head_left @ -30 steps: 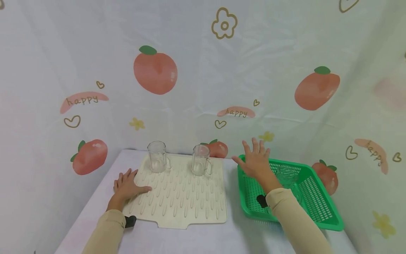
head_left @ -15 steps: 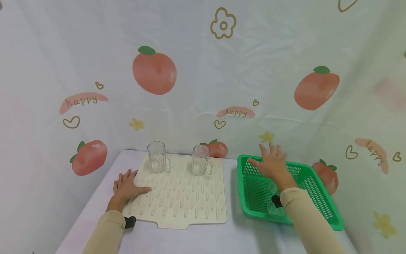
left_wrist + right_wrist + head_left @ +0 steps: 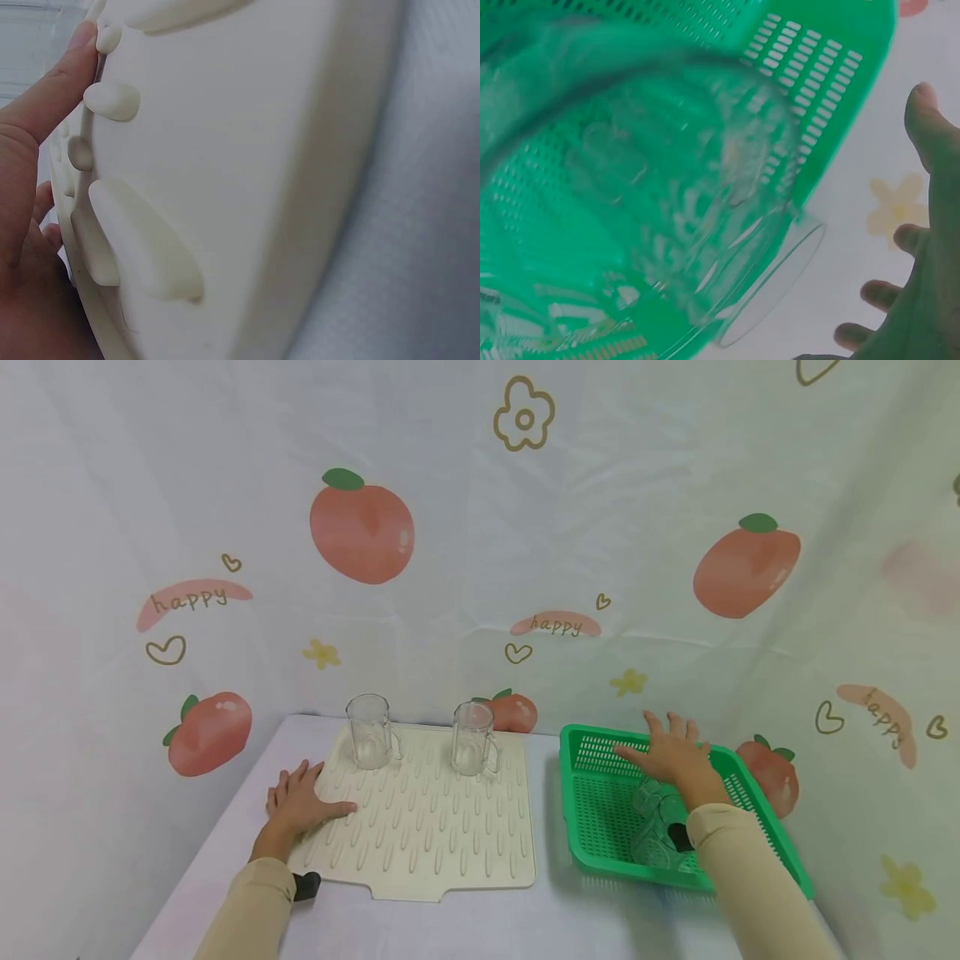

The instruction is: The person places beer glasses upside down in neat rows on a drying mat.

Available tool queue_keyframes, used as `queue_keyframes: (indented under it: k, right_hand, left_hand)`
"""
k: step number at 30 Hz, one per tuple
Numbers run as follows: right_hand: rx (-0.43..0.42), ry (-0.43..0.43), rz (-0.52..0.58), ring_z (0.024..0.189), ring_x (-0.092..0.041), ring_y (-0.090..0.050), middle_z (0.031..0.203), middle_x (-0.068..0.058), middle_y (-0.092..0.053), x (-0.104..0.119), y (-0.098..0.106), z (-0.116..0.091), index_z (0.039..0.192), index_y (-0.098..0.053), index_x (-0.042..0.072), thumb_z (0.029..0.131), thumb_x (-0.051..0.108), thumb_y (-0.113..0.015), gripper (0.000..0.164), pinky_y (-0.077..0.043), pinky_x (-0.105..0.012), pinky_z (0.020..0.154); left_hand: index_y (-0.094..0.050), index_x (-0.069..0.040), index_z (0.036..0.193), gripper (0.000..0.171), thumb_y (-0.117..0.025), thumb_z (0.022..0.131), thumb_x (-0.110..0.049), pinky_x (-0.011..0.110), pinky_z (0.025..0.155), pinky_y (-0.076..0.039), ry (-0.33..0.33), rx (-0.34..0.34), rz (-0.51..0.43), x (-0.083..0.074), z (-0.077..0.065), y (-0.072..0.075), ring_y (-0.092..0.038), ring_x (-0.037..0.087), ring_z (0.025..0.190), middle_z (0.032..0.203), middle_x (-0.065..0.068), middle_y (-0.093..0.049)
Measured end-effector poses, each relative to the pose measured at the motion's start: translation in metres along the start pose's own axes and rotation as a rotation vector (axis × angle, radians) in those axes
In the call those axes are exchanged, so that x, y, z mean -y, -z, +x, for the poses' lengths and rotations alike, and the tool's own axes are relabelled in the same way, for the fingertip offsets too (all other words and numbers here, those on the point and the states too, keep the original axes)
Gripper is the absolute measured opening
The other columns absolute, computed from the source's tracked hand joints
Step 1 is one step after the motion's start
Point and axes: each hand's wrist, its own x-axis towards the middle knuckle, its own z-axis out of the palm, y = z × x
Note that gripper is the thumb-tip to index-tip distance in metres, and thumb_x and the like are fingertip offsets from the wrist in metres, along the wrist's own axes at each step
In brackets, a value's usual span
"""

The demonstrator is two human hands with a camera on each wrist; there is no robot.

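Observation:
My left hand (image 3: 298, 802) rests on the left edge of a cream ridged draining mat (image 3: 420, 827), thumb stretched over its surface. In the left wrist view the thumb (image 3: 52, 90) lies along the raised ridges. Two clear glass mugs stand upright at the mat's back: a left mug (image 3: 370, 735) and a right mug (image 3: 472, 739), handles to the right. My right hand (image 3: 675, 760) hovers with spread fingers over a green plastic basket (image 3: 567, 802). Clear glass mugs (image 3: 656, 847) lie inside it below the hand. A glass mug (image 3: 682, 187) fills much of the right wrist view, close to the camera.
A white table (image 3: 450, 931) carries the mat and basket, with a gap between the two. Behind and beside it hangs a white curtain (image 3: 465, 527) printed with fruit, hearts and "happy".
My right hand has moved rightward and slightly down over the basket, uncovering more of the glass mugs in it. My left hand has stayed on the mat.

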Motion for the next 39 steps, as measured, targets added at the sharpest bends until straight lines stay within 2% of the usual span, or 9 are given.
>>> queue_keyframes:
  k: [4,9,15,23,31,39]
  right_hand:
    - [0.075,-0.029,0.040,0.143,-0.073,0.001,0.159,-0.044,0.000,-0.012,0.000,-0.002,0.160,-0.014,0.001,0.095,0.071,-0.050,0.102,-0.012,-0.089,0.106]
    - [0.127,-0.025,0.034,0.137,-0.078,-0.005,0.153,-0.051,-0.002,-0.024,0.001,-0.004,0.158,-0.014,-0.008,0.096,0.068,-0.050,0.104,-0.016,-0.083,0.110]
    - [0.167,-0.062,0.065,0.131,-0.081,-0.014,0.151,-0.051,-0.005,-0.032,0.003,-0.005,0.158,-0.013,-0.005,0.097,0.067,-0.051,0.102,-0.029,-0.083,0.102]
    - [0.221,-0.080,0.102,0.134,-0.080,-0.013,0.151,-0.052,-0.002,-0.037,0.004,-0.004,0.158,-0.015,-0.003,0.097,0.061,-0.057,0.097,-0.030,-0.082,0.102]
    - [0.220,-0.054,0.091,0.135,-0.078,-0.016,0.150,-0.055,-0.008,-0.034,0.004,-0.009,0.155,-0.018,-0.008,0.099,0.046,-0.063,0.090,-0.032,-0.080,0.103]
    - [0.171,0.000,0.054,0.130,-0.074,-0.031,0.147,-0.055,-0.016,-0.035,0.002,-0.010,0.151,-0.028,-0.010,0.097,0.042,-0.066,0.084,-0.042,-0.074,0.095]
  left_hand:
    - [-0.016,-0.001,0.161,0.128,-0.084,0.071,-0.063,0.074,0.117,0.013,0.002,0.012,0.009,0.001,0.000,0.000,0.015,0.058,0.152,0.168,0.030,0.002]
    - [-0.016,-0.002,0.161,0.130,-0.083,0.070,-0.066,0.075,0.117,0.012,0.002,0.008,0.020,0.004,0.002,-0.001,0.015,0.058,0.152,0.168,0.030,0.001]
    - [-0.016,-0.002,0.161,0.131,-0.082,0.069,-0.068,0.075,0.117,0.012,0.000,-0.002,0.029,0.009,0.005,-0.004,0.015,0.059,0.152,0.168,0.030,0.001]
    - [-0.017,-0.002,0.161,0.127,-0.083,0.071,-0.064,0.075,0.118,0.011,0.007,0.005,0.028,0.003,0.003,-0.003,0.014,0.058,0.152,0.168,0.030,0.000]
    - [-0.018,-0.002,0.161,0.126,-0.083,0.072,-0.063,0.075,0.118,0.011,0.004,-0.001,0.026,0.002,0.000,-0.002,0.013,0.059,0.152,0.168,0.030,0.000]
    - [-0.019,-0.001,0.160,0.129,-0.083,0.069,-0.065,0.075,0.117,0.013,-0.009,-0.011,0.006,0.002,-0.001,-0.002,0.015,0.059,0.151,0.168,0.031,0.000]
